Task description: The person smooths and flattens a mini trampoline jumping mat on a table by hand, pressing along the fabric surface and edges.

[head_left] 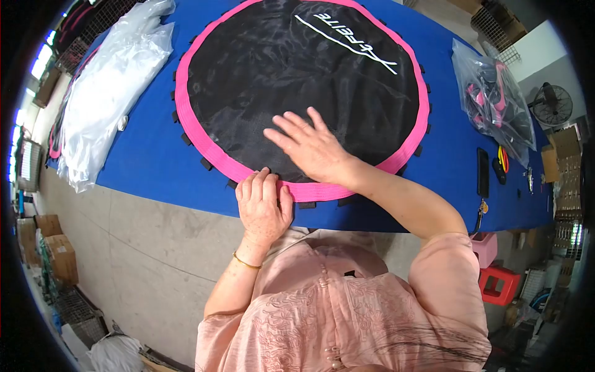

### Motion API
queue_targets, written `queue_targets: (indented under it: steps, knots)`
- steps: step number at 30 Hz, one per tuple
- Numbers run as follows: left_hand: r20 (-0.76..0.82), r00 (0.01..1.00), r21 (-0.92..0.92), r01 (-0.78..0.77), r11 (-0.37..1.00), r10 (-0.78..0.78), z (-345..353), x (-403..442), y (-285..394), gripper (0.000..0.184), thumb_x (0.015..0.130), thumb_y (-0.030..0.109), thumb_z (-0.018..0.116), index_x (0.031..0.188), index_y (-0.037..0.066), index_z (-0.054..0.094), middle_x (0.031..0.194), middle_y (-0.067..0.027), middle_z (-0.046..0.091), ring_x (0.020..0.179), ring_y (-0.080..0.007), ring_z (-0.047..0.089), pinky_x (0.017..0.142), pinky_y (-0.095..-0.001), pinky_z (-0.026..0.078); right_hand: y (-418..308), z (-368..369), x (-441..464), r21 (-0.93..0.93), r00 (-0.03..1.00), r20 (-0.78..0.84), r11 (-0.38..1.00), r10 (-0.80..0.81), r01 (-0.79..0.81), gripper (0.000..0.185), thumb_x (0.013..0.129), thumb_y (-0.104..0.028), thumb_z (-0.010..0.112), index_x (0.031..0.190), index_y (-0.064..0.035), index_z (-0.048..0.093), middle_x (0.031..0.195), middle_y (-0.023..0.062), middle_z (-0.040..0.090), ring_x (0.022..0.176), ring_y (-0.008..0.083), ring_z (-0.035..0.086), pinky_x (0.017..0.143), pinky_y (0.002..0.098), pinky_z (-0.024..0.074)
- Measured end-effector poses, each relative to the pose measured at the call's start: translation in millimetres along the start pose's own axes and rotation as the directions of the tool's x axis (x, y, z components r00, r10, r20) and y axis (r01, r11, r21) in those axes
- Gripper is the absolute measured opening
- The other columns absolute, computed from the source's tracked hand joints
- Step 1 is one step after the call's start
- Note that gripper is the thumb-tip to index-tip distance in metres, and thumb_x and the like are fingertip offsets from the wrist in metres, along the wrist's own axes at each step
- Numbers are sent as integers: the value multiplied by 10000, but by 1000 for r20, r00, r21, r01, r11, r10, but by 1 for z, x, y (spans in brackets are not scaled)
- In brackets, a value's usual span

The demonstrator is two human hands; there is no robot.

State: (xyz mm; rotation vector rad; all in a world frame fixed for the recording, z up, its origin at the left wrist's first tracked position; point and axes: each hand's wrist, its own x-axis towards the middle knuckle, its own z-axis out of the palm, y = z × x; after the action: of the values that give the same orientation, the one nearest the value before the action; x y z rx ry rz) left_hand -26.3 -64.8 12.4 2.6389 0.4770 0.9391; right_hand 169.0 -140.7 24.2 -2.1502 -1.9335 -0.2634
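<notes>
A round black trampoline mat (347, 105) with a pink border band and short black tabs round its edge lies flat on the blue-covered table (142, 161). White lettering runs across its upper right part. At the near edge, my left hand (263, 201) has its fingers curled over the pink band, gripping the rim; the underside of the grip is hidden. My right hand (310, 146) rests palm down with spread fingers on the black fabric, just inside the band. The right forearm crosses the pink border.
Clear plastic bags (114, 87) lie at the table's left. A plastic bag with pink and black pieces (496, 99) is at the right, near a black phone (483, 172) and a yellow-red-black item (501, 164). A red stool (499, 285) stands below. Cardboard boxes (61, 257) are at left.
</notes>
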Motion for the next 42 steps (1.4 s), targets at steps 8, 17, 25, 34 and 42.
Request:
queue_targets:
  steps: [8, 17, 25, 34, 42]
  knots:
    - [-5, 1000, 6, -8, 1000, 8, 1, 0, -1, 303, 890, 171, 705, 1134, -9, 685, 1205, -190, 686, 1144, -373, 621, 1041, -493, 440, 73, -20, -28, -185, 976, -44, 958, 213, -217, 590, 1058, -307, 600, 1606, -180, 425, 1636, 125, 424, 1532, 327, 376, 1251, 611, 234]
    - [3, 1000, 26, -23, 999, 23, 0, 0, -2, 295, 900, 170, 690, 1132, -12, 670, 1210, -194, 681, 1136, -375, 623, 1030, -497, 446, 47, -13, -37, -118, 985, -48, 979, 164, -168, 651, 1010, -236, 660, 1604, -143, 410, 1618, 120, 443, 1506, 320, 408, 1239, 612, 254]
    - [16, 999, 10, -44, 999, 44, -1, 0, -1, 288, 918, 157, 682, 1143, -20, 657, 1203, -204, 675, 1131, -384, 618, 1016, -495, 462, 31, -14, -37, 50, 945, 10, 944, 327, -327, 627, 1053, -307, 628, 1600, -110, 392, 1626, 155, 430, 1523, 336, 388, 1256, 609, 240]
    - [63, 998, 82, -25, 996, 20, -5, 0, -15, 279, 945, 113, 672, 1189, -22, 657, 1264, -211, 669, 1215, -408, 598, 1086, -506, 455, 39, -10, -46, -9, 976, -112, 982, 185, -187, 591, 1070, -316, 595, 1574, -67, 415, 1584, 162, 493, 1472, 346, 461, 1245, 601, 258]
    - [235, 963, -106, -113, 988, 136, 2, 15, 24, 340, 972, 125, 654, 1280, -19, 639, 1392, -213, 621, 1354, -411, 545, 1170, -532, 414, 29, 3, -38, 122, 941, -78, 940, 329, -318, 586, 1076, -281, 564, 1588, -57, 388, 1611, 165, 462, 1507, 340, 414, 1246, 600, 254]
